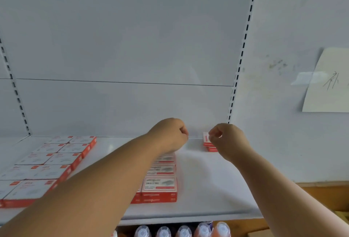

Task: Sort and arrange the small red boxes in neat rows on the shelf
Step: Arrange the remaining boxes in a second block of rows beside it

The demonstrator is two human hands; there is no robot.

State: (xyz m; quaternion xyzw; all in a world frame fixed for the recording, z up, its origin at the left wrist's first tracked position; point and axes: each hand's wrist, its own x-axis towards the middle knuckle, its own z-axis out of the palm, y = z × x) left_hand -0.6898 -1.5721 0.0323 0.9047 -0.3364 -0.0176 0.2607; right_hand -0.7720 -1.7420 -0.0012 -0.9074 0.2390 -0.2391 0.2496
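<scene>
Left hand [171, 134]: fingers curled, apparently holding nothing.
Right hand [225, 138]: curled at the corner boxes [206, 141]; grip unclear.
Technique: seat the boxes square against the shelf [198, 180] back edge.

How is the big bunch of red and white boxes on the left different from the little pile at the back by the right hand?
The wide group of red and white boxes on the left fills several rows running from the front of the white shelf to its back; the small stack of red and white boxes is only about two, piled in the back right corner. The group lies in full view; the right hand partly hides the stack. Both share the same red-edged white look.
</scene>
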